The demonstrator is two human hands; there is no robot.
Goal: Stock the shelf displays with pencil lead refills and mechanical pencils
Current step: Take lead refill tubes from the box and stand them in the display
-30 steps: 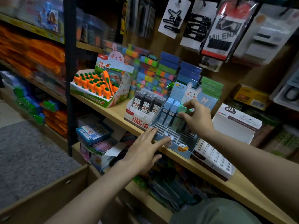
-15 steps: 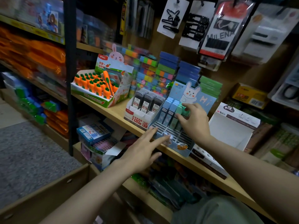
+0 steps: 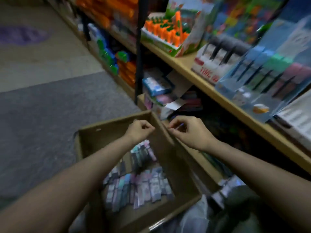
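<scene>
1. Cardboard box sits on the floor below the shelf, open at the top. Inside, on the bottom, lie rows of small flat packs, pale blue, lilac, pink & grey, w/ a few more leaning at the back. Too blurred to read labels or tell lead refills from pencils.
2. Left hand hovers over the box near its far rim, fingers curled into a loose fist. Nothing visible in it.
3. Right hand is just beside the box's right wall, at the top edge. Fingers curled, thumb & forefinger pinched close. A thin bluish streak shows at the fingertips; can't tell if it's an item held or just blur, so grip unclear.
4. On the wooden shelf up right: blue display tray w/ upright packs in blue, green & pink slots, front rows bare. Just left of it, touching or nearly so, a white display w/ dark-capped tubes & red print on the front.
5. Further left on the same shelf, a green-edged box of orange carrot-shaped items.
6. Whole view is motion-smeared. Shelf's right end & a white box there are cut off by the edge. Lower shelf stock is dark, mostly unreadable. Pale plastic wrap & a dark shape at bottom right, can't make out what.
</scene>
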